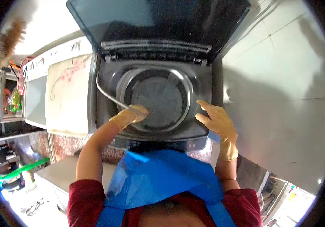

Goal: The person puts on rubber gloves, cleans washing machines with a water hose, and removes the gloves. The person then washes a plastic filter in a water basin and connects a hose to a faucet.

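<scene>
A dark top-loading washing machine [202, 81] stands in front of me with its lid [158, 22] raised. Its round drum [158, 100] lies uncovered in the middle. My left hand [130, 116], in a yellow rubber glove, is closed around a thin pale hose [111, 97] over the drum's left front edge. From there the hose curves up along the machine's left side; its end is hard to make out. Over the right side of the machine's top, my right hand [216, 120], gloved too, has its fingers apart and holds nothing. Whether it touches the surface I cannot tell.
A second, white washing machine [56, 53] with a flower-patterned cover [69, 98] stands close on the left. A pale tiled wall [276, 94] rises on the right. A blue apron [162, 178] hangs before my body. A green object [30, 168] lies at lower left.
</scene>
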Demonstrator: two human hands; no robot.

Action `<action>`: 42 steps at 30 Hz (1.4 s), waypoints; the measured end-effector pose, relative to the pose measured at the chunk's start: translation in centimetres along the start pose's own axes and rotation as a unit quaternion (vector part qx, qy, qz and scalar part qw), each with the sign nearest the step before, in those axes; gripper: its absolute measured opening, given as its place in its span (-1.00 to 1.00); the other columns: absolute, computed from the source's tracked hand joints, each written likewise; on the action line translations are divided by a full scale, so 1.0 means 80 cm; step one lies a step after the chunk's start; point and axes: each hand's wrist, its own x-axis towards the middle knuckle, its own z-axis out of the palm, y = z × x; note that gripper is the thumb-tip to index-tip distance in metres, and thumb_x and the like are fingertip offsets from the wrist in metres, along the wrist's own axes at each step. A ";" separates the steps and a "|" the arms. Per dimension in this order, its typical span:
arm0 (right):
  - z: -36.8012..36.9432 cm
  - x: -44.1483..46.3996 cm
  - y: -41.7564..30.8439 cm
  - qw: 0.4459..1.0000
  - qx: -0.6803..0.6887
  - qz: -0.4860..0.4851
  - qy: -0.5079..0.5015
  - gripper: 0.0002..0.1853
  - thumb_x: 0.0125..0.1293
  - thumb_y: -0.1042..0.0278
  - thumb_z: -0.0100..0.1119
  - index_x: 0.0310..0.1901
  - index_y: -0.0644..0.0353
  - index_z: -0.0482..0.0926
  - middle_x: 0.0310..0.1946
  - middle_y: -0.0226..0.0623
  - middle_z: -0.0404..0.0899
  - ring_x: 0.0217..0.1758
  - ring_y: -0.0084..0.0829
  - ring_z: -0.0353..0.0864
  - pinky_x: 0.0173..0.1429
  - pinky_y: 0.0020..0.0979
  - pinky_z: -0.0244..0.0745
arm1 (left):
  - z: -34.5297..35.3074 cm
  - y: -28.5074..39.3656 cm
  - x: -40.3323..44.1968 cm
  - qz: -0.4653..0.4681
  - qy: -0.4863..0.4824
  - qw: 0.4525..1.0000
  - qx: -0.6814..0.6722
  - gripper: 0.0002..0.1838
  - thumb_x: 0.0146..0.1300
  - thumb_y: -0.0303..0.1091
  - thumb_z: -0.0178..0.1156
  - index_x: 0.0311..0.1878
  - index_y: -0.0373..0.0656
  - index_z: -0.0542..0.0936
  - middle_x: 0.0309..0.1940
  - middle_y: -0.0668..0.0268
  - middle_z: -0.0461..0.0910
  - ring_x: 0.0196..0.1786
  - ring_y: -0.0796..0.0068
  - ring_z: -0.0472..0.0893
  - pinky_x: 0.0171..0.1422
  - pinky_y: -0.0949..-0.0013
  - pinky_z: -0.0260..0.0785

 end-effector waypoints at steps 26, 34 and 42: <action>-0.372 0.313 -0.053 0.894 -0.368 0.025 0.255 -0.68 0.11 0.31 -0.03 -0.22 0.28 0.65 -0.12 0.07 0.57 0.00 0.00 0.55 0.10 -0.18 0.42 | 0.062 0.027 -0.033 -0.271 0.232 0.856 -0.375 -0.59 0.24 -0.06 -0.18 -0.26 -0.14 0.57 -0.17 0.02 0.59 0.00 -0.01 0.53 0.08 0.12 0.39; -0.373 0.321 -0.056 0.891 -0.377 0.056 0.245 -0.62 0.06 0.24 -0.02 -0.19 0.29 0.63 -0.06 0.15 0.50 0.08 0.08 0.48 0.14 -0.16 0.38 | 0.045 0.065 -0.060 -0.305 0.279 0.802 -0.432 -0.62 0.27 0.04 -0.13 0.01 0.19 0.56 -0.05 0.22 0.59 0.06 0.16 0.54 0.15 0.22 0.38; -0.374 0.346 -0.043 0.911 -0.333 0.061 0.234 -0.58 0.09 0.18 -0.07 -0.15 0.28 0.61 -0.02 0.16 0.49 0.11 0.08 0.46 0.18 -0.17 0.35 | 0.060 0.067 -0.054 -0.310 0.342 0.761 -0.457 -0.64 0.28 0.00 -0.05 -0.05 0.06 0.58 -0.14 0.14 0.60 -0.01 0.10 0.56 0.06 0.16 0.40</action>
